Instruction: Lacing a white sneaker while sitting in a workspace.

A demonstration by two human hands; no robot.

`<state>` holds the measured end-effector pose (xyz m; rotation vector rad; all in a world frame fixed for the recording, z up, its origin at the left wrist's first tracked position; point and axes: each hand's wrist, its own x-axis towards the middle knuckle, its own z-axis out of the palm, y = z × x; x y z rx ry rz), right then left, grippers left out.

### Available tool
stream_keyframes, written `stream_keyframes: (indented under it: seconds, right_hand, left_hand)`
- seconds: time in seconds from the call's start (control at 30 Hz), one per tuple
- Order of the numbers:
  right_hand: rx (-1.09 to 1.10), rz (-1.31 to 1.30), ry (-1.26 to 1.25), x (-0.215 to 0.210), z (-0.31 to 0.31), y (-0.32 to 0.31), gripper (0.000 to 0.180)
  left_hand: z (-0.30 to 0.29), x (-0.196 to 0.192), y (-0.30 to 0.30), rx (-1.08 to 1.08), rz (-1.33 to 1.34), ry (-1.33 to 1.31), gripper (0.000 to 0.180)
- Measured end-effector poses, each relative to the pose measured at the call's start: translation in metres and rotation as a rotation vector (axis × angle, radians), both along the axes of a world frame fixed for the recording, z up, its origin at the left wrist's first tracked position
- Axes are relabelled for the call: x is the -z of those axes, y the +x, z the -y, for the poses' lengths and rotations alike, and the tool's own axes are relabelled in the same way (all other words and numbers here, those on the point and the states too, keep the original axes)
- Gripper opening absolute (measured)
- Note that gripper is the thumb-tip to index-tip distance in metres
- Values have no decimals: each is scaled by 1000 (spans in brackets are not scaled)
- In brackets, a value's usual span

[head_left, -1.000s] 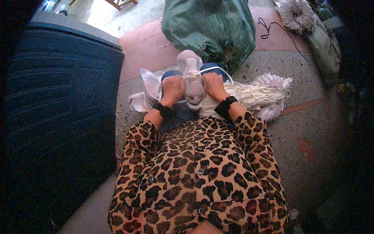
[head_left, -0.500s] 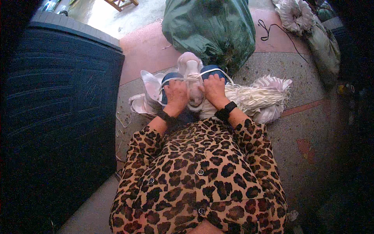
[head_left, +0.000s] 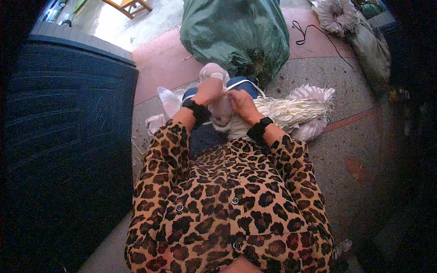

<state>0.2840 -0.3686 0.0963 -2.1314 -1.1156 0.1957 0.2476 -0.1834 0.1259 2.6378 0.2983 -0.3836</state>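
Between my knees stands a pale pinkish-white shoe (head_left: 221, 114), its toe end (head_left: 212, 70) pointing away from me. A white shoelace (head_left: 241, 83) loops from it over my right knee. My left hand (head_left: 210, 92) is curled over the left side of the shoe, closed on the lace; its fingertips are mostly hidden. Close beside it, my right hand (head_left: 242, 104) pinches the lace on the right side. A thick bundle of white shoelaces (head_left: 293, 111) lies to the right, against a stack of white ruffle-edged pieces (head_left: 315, 96). More white shoe pieces (head_left: 168, 101) sit left of my knees.
A big green sack (head_left: 234, 34) stands just ahead. The dark blue door panel (head_left: 68, 127) closes in the left side. Black cord (head_left: 314, 28) lies on the floor at the far right, near a pale sack (head_left: 374, 57). A wooden stool (head_left: 129, 6) stands farther off.
My hands have come from apart to close together over the shoe. The left hand moved up and across toward the middle, and the lace no longer stretches out to the left.
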Motion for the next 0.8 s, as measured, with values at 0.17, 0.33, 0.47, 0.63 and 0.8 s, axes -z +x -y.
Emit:
stream_keyframes:
  seconds: [0.17, 0.33, 0.47, 0.63, 0.8]
  right_hand:
    - [-188, 266, -323, -15, -6, 1, 18]
    - [-154, 344, -144, -24, -11, 7, 9]
    - [55, -129, 340, -88, -23, 20, 8]
    - [-337, -572, 1098, -301, 21, 52, 15]
    - [-229, -634, 1195, -340, 69, 74, 14]
  left_hand:
    - [-6, 23, -4, 57, 81, -2, 28]
    - [-15, 7, -10, -231, 145, -546, 29]
    - [-14, -32, 5, -559, -29, -987, 24]
    - [-24, 14, 17, -373, -93, -919, 26]
    - [-5, 15, -7, -274, 195, -447, 24]
